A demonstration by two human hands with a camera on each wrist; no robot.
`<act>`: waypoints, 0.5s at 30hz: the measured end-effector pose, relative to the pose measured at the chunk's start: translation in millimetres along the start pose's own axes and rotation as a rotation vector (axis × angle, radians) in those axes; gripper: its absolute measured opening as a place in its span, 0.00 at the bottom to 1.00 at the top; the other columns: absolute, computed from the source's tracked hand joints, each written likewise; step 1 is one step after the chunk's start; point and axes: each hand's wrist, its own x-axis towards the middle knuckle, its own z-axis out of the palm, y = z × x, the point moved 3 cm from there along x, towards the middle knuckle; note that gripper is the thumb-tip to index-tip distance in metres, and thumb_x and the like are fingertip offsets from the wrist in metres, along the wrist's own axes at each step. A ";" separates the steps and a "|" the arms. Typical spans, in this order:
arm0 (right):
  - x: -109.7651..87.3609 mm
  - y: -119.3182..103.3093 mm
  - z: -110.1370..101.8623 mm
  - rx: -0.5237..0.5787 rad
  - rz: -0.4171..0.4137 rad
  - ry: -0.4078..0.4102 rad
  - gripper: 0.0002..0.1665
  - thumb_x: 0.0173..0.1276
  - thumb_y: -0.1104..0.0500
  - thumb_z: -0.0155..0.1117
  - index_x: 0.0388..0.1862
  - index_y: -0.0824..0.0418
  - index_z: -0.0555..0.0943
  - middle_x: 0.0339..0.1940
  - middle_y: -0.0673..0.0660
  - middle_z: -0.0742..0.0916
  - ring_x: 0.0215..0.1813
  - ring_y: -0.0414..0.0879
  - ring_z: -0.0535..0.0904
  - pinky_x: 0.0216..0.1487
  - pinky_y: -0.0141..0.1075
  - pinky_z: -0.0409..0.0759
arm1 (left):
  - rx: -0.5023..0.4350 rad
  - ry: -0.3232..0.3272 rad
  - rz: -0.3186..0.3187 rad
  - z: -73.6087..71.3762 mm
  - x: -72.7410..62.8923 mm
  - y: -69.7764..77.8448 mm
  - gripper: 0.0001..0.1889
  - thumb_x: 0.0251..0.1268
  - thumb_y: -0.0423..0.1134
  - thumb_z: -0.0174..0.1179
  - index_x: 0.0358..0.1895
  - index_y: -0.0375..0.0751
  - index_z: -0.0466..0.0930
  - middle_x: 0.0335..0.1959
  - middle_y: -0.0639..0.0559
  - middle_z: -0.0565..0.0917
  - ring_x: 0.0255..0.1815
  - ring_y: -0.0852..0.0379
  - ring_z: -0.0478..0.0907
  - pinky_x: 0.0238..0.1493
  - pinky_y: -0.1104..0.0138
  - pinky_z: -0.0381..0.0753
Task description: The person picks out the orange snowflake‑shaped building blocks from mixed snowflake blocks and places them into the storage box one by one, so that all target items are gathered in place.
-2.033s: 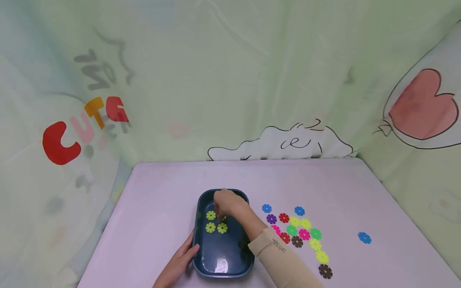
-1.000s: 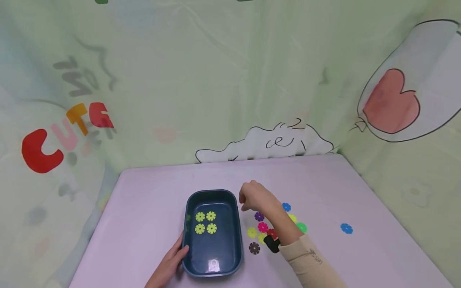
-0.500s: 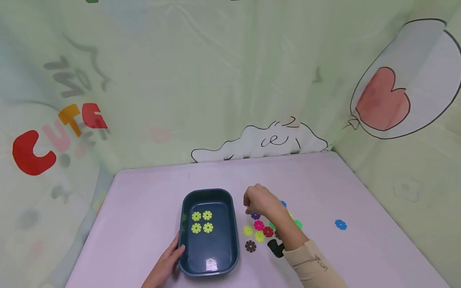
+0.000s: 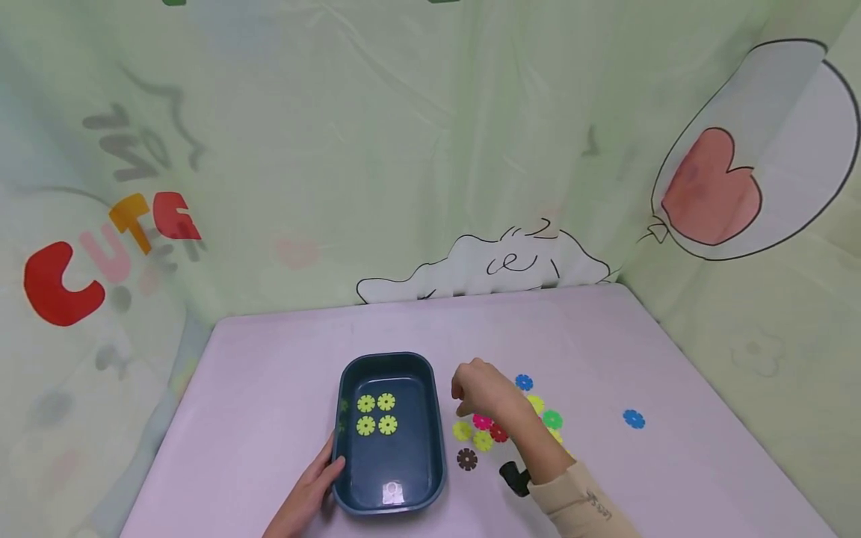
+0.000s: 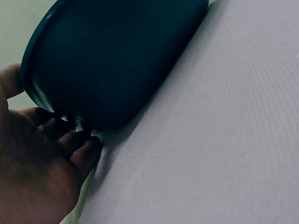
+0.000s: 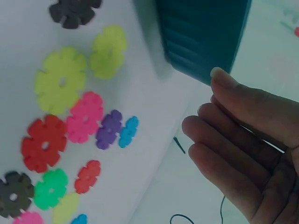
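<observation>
My left hand (image 4: pixel 308 489) grips the near left side of a dark blue tray (image 4: pixel 397 471). In the left wrist view its thumb (image 5: pixel 10 80) lies at the rim and its fingers touch the outer wall. Inside the tray, several yellow notched plastic discs (image 4: pixel 365 426) form a small square block. My right hand (image 4: pixel 487 390) hovers right of the tray, over loose discs, holding nothing. The right wrist view shows its fingers relaxed and slightly bent, thumb apart from them. Near it lie a purple disc (image 6: pixel 109 129), a pink disc (image 6: pixel 85 116) and a yellow disc (image 6: pixel 62 80).
Loose discs of several colours spread right of the tray, partly hidden by the right forearm. A brown disc (image 4: pixel 467 459) lies nearest the front, and a single blue disc (image 4: pixel 634 418) sits far right. Printed fabric (image 4: pixel 303 164) stands behind the table (image 4: pixel 282 373).
My right hand has come out of the tray to the right, over the loose discs, and lowered slightly. All the yellow discs in the tray now show. The left hand keeps its grip.
</observation>
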 end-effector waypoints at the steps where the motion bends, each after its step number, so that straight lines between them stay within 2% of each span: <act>1: -0.1 0.4 2.8 -0.002 -0.002 -0.006 0.12 0.47 0.65 0.80 0.31 0.62 0.88 0.26 0.54 0.86 0.29 0.44 0.78 0.33 0.34 0.86 | 0.000 0.000 0.001 -0.1 0.0 0.0 0.43 0.70 0.64 0.47 0.79 0.44 0.44 0.80 0.39 0.43 0.79 0.32 0.37 0.74 0.39 0.49; 10: -2.5 8.8 27.8 -0.018 -0.019 -0.032 0.12 0.47 0.65 0.80 0.32 0.63 0.88 0.28 0.54 0.87 0.31 0.44 0.78 0.35 0.36 0.86 | 0.005 -0.006 0.003 0.5 1.6 -0.7 0.44 0.69 0.65 0.47 0.79 0.45 0.44 0.80 0.39 0.43 0.79 0.33 0.38 0.74 0.39 0.51; 15: -1.5 12.7 37.4 -0.019 0.001 -0.030 0.14 0.46 0.66 0.81 0.33 0.63 0.88 0.30 0.55 0.88 0.32 0.45 0.80 0.36 0.36 0.87 | 0.002 -0.007 0.006 0.3 0.6 -0.3 0.44 0.69 0.64 0.47 0.79 0.45 0.44 0.80 0.39 0.43 0.79 0.33 0.37 0.74 0.39 0.50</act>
